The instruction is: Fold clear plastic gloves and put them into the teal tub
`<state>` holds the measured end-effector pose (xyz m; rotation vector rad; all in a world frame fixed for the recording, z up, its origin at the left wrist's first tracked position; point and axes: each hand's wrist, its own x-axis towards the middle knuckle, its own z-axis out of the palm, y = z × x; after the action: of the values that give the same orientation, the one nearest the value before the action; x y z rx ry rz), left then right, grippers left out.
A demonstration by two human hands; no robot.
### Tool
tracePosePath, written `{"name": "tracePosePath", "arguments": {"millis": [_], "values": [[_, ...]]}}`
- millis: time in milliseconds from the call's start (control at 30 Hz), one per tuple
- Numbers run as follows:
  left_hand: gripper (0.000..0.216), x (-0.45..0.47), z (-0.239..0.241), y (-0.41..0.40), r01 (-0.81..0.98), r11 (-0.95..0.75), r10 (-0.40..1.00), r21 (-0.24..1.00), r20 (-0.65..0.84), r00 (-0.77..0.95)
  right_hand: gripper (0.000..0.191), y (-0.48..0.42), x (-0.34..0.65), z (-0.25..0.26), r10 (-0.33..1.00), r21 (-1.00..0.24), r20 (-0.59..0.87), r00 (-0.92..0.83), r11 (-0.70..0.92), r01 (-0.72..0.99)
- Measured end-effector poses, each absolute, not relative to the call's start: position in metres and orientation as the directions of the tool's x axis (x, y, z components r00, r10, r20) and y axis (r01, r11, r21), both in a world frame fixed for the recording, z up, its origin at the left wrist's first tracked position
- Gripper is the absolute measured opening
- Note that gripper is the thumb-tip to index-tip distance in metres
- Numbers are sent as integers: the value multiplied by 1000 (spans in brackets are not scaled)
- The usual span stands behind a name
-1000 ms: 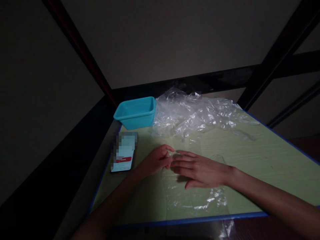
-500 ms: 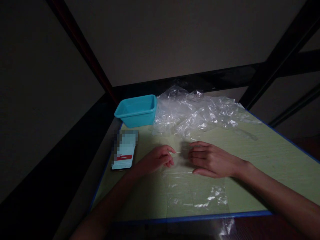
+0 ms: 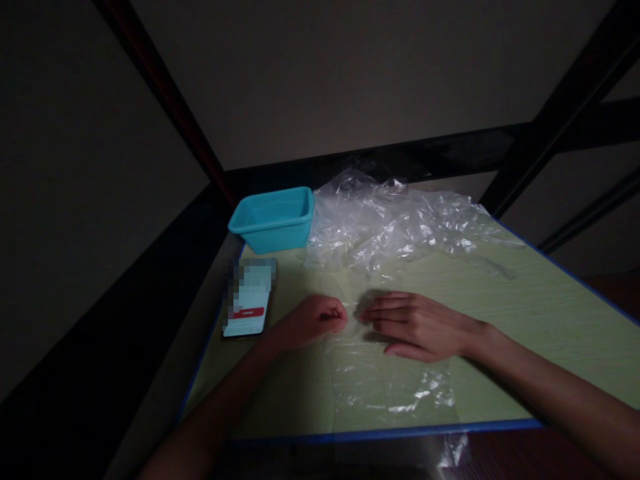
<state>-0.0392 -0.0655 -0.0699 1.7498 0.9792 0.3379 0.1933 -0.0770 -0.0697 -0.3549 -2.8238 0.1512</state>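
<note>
A flat clear plastic bag (image 3: 390, 387) lies on the green mat (image 3: 525, 320) in front of me, its near end hanging over the front edge. My left hand (image 3: 313, 320) is curled closed at the bag's far left corner, fingers pinched on the plastic. My right hand (image 3: 410, 323) lies on the bag's far edge, fingers stretched out toward the left hand, their tips almost touching it.
A heap of crumpled clear plastic bags (image 3: 390, 223) fills the back of the mat. A teal plastic tub (image 3: 273, 227) stands at the back left. A phone (image 3: 249, 298) with a lit screen lies at the left edge. Dark frame bars run behind and to both sides.
My right hand drew back to the right, then slid left again with fingers stretched. My left hand's fingers curled tighter at the bag's corner.
</note>
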Motion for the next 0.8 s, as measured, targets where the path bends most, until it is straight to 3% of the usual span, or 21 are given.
{"name": "tracePosePath", "arguments": {"millis": [467, 667, 800], "values": [[8, -39, -67, -65, 511, -167, 752, 843, -226, 619, 37, -75, 197, -71, 278, -252, 285, -917, 945, 208], [9, -39, -71, -64, 509, -160, 752, 846, -230, 618, 39, -75, 198, -71, 270, -230, 306, -913, 952, 204], [11, -43, -62, -66, 502, -234, 742, 832, -181, 645, 43, -75, 198, -71, 271, -151, 370, -889, 961, 230]]}}
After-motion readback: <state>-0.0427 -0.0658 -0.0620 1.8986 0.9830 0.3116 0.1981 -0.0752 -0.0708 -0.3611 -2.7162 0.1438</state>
